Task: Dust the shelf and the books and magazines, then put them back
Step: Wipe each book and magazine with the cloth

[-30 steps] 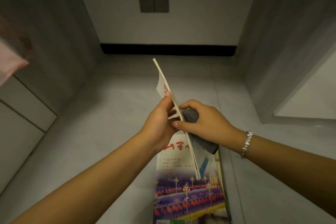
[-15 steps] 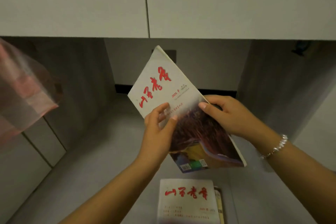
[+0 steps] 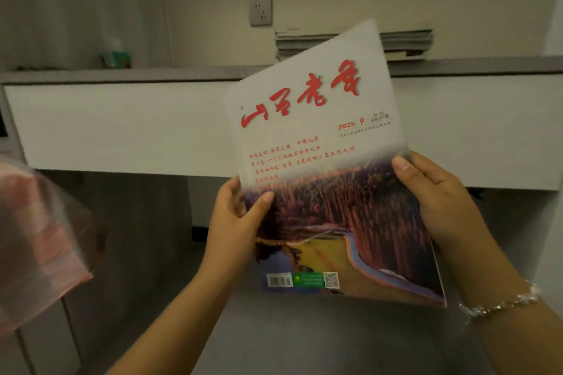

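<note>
Pink bag (image 3: 39, 240) is blurry at far left, not part of this. Left hand (image 3: 234, 222) pinches the magazine's (image 3: 320, 167) left edge, thumb on the cover, and right hand (image 3: 438, 201) is closed on the right edge. Half a second ago the magazine sat low in front of the alcove; now it's lifted up facing the shelf (image 3: 152, 74), just below the stack (image 3: 405, 42). No cloth visible anymore, so my guess is it's dusted and heading back onto that stack.
</note>
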